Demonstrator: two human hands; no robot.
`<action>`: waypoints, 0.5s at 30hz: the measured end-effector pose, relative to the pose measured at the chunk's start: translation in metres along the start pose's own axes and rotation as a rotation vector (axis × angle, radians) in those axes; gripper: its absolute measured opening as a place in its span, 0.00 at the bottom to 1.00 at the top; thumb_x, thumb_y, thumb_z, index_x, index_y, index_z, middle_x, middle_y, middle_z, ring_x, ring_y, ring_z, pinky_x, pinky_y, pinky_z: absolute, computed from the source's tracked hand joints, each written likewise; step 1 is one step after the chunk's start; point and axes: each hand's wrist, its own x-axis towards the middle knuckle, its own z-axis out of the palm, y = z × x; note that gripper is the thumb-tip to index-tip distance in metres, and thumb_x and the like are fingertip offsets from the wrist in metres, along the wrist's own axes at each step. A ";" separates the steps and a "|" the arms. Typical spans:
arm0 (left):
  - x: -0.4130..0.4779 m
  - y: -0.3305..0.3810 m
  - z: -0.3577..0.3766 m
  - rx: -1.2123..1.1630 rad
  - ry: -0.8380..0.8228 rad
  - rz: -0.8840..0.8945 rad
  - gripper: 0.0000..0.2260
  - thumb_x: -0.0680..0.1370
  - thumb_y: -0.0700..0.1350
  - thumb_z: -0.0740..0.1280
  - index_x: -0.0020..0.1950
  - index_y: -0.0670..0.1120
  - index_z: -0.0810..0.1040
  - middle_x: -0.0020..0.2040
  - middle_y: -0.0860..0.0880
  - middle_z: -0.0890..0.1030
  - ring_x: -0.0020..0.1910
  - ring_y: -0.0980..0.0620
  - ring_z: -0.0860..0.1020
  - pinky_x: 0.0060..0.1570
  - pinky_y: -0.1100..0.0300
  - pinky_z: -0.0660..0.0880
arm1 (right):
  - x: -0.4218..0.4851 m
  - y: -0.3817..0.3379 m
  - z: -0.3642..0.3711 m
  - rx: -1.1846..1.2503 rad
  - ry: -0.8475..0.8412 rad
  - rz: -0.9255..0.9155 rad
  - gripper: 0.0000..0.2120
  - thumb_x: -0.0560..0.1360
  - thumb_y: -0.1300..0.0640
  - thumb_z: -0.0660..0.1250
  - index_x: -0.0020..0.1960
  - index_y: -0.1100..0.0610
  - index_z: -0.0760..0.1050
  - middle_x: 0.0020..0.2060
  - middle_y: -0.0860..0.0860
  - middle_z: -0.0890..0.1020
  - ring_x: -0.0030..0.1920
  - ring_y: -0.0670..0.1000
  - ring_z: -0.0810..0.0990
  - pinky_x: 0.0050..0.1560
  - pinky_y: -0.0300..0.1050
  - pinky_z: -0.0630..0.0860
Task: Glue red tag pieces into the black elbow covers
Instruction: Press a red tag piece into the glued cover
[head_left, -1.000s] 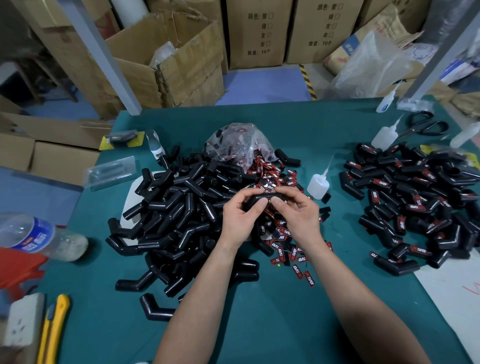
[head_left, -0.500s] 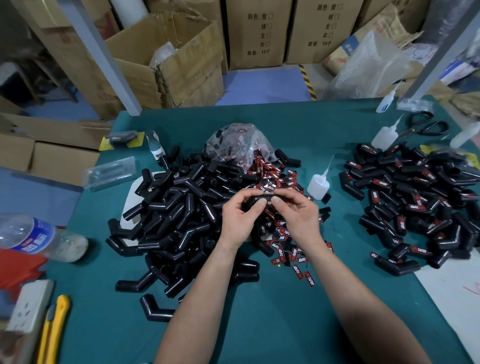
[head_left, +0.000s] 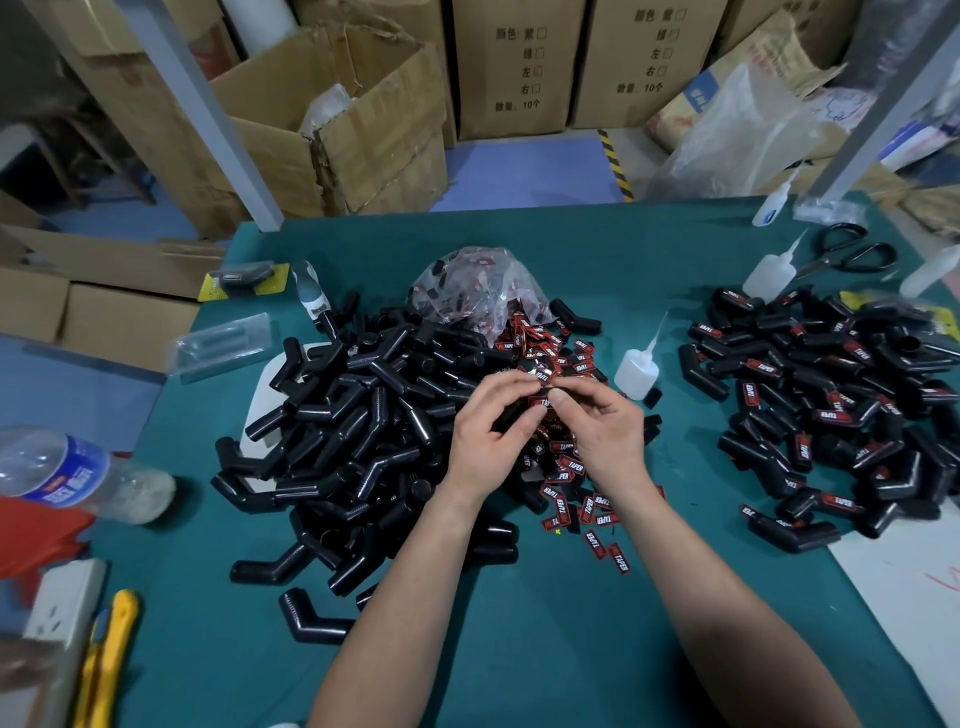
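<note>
My left hand (head_left: 485, 439) grips a black elbow cover (head_left: 511, 415) above the middle of the table. A red tag (head_left: 540, 401) lies on that cover, and the thumb of my right hand (head_left: 605, 428) presses on it. Most of the held cover is hidden by my fingers. A big heap of plain black elbow covers (head_left: 363, 415) lies to the left. Loose red tags (head_left: 566, 467) are scattered under and behind my hands, spilling from a clear bag (head_left: 478, 286). A pile of tagged covers (head_left: 831, 405) lies to the right.
A white glue bottle (head_left: 638, 366) stands just right of my hands; more bottles (head_left: 769, 273) and black scissors (head_left: 852, 254) are at the far right. A water bottle (head_left: 67, 475), a yellow knife (head_left: 106, 660) and a socket strip (head_left: 57, 603) lie at the left edge. Cardboard boxes (head_left: 337, 119) stand behind the green table (head_left: 519, 649).
Both hands stay over the same spot. My right fingers have spread a little while the thumb pushes down on the red tag, which now shows on the cover.
</note>
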 end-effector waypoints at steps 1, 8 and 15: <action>-0.001 -0.002 0.001 0.006 -0.009 0.008 0.09 0.81 0.42 0.73 0.59 0.40 0.85 0.59 0.47 0.82 0.61 0.49 0.81 0.65 0.53 0.76 | 0.000 0.000 0.000 0.005 0.001 0.003 0.08 0.75 0.65 0.74 0.50 0.53 0.85 0.46 0.49 0.87 0.48 0.46 0.85 0.51 0.36 0.79; -0.003 -0.005 0.001 0.025 -0.026 0.043 0.09 0.80 0.39 0.73 0.60 0.40 0.84 0.59 0.49 0.82 0.60 0.51 0.82 0.63 0.57 0.77 | 0.000 -0.001 0.000 0.018 -0.005 0.025 0.09 0.76 0.64 0.73 0.48 0.50 0.85 0.45 0.49 0.87 0.47 0.46 0.85 0.50 0.37 0.79; -0.003 -0.006 0.001 0.025 -0.007 0.052 0.08 0.80 0.39 0.73 0.59 0.40 0.85 0.58 0.47 0.83 0.59 0.49 0.83 0.62 0.55 0.78 | 0.000 -0.003 -0.002 -0.015 -0.028 0.009 0.06 0.77 0.63 0.72 0.50 0.53 0.84 0.46 0.48 0.87 0.48 0.44 0.85 0.50 0.35 0.78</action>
